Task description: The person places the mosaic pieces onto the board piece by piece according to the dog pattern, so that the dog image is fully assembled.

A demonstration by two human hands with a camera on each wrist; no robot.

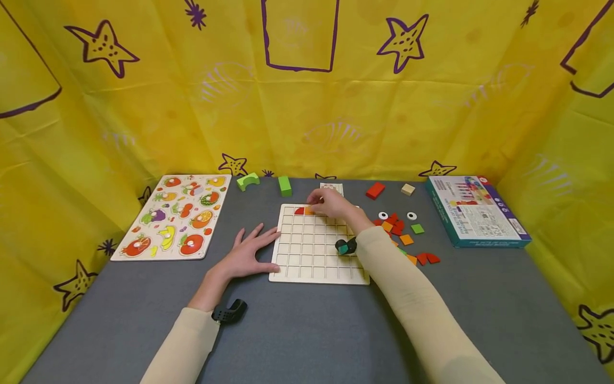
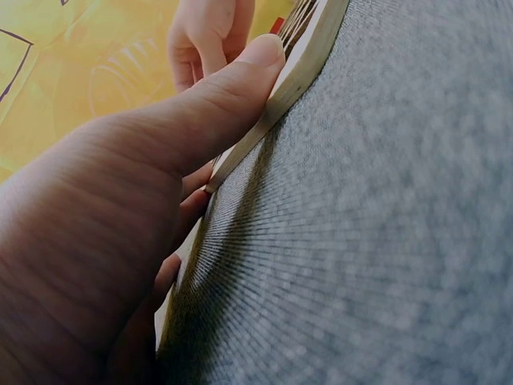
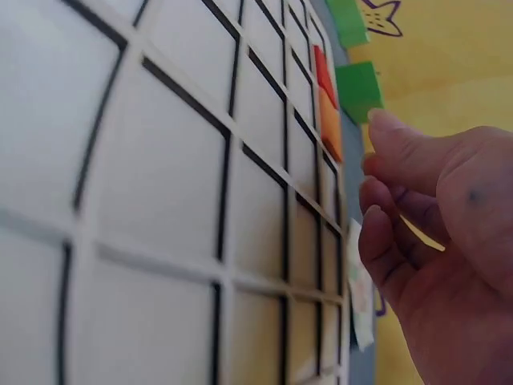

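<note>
A pale wooden grid board [image 1: 312, 256] lies flat on the grey table. In its top row sit a red piece [image 1: 299, 210] and an orange piece [image 1: 309, 211], side by side. My right hand [image 1: 322, 202] hovers over that row just right of the orange piece [image 3: 330, 124], fingers [image 3: 385, 233] loosely curled with nothing between them. My left hand [image 1: 251, 248] lies flat on the table at the board's left side. Its thumb [image 2: 256, 60] presses against the board's edge [image 2: 309, 56].
A fruit peg puzzle [image 1: 175, 216] lies at the left. Behind the board are a green arch [image 1: 247, 181], a green block [image 1: 285, 185], a card [image 1: 331, 189], a red block [image 1: 375, 190] and a beige cube [image 1: 408, 189]. Loose coloured pieces [image 1: 405, 239] and a teal box [image 1: 475, 210] are right. Yellow curtains enclose the table.
</note>
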